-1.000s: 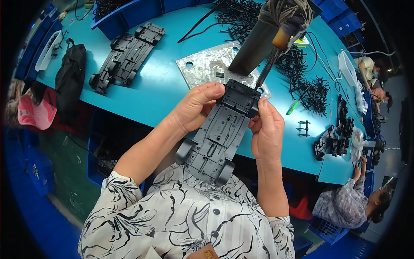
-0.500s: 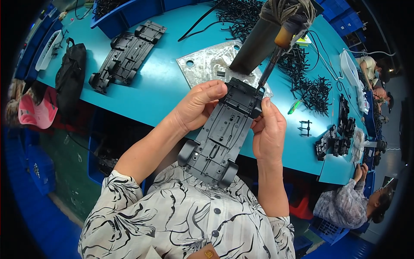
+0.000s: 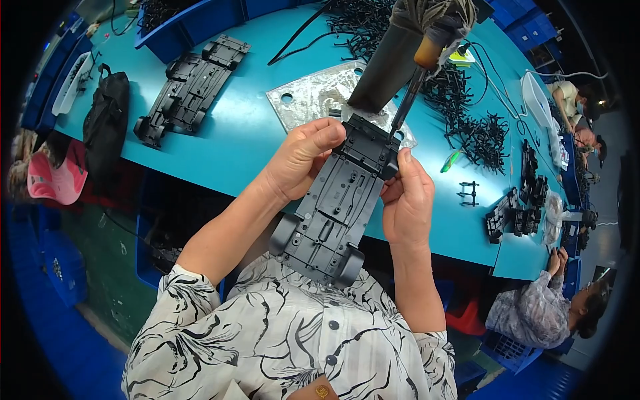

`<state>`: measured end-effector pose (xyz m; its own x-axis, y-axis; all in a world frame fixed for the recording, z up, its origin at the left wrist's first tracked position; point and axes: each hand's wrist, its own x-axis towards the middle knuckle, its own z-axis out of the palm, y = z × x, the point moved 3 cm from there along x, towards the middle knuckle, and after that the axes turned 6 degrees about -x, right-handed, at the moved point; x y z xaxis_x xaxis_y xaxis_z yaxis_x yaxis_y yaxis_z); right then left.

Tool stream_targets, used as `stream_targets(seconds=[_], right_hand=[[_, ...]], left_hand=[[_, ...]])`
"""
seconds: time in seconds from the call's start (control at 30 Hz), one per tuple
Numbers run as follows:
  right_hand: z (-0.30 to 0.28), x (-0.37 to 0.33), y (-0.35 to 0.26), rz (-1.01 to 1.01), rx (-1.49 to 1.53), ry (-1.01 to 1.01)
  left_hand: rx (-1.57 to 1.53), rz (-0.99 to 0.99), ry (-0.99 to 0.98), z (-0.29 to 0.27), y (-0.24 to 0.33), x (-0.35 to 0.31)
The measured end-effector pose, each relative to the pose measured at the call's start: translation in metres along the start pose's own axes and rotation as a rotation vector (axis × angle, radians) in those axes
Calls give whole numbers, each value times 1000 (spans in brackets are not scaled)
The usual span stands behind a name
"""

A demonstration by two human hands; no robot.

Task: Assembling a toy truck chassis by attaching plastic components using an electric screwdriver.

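Holding a black plastic chassis [image 3: 337, 203] in front of a patterned shirt [image 3: 267, 333], at the teal table's [image 3: 227, 153] edge, pinching its far end from both sides in the grip of left hand [image 3: 303, 157] and right hand [image 3: 410, 200]. Close under an orange-handled tool [image 3: 408, 99]; cannot tell whether touching. Well apart from a second chassis [image 3: 190, 90].
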<state>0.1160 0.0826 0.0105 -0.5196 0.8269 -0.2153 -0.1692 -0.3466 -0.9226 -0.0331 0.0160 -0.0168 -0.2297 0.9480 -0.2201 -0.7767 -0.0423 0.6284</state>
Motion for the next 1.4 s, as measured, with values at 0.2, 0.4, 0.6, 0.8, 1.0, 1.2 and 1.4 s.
stream_targets(seconds=[0.2, 0.4, 0.6, 0.8, 1.0, 1.2, 1.4], right_hand=[[-5, 0, 2, 15, 23, -71], [3, -5, -3, 16, 57, -54], [-4, -5, 7, 51, 2, -108], [-6, -10, 11, 85, -85, -105], [8, -28, 6, 16, -183, 20], [-2, -52, 17, -143, -233, 87], [-8, -66, 14, -143, -305, 73]], left_hand=[[40, 18, 30, 2, 5, 0], [76, 34, 44, 5, 7, -2], [70, -21, 54, 1, 9, -10], [94, -14, 76, 0, 1, -20], [161, 72, 98, 16, -1, -38], [397, 135, 82, 23, -14, -48], [498, 189, 105, 23, -22, -50]])
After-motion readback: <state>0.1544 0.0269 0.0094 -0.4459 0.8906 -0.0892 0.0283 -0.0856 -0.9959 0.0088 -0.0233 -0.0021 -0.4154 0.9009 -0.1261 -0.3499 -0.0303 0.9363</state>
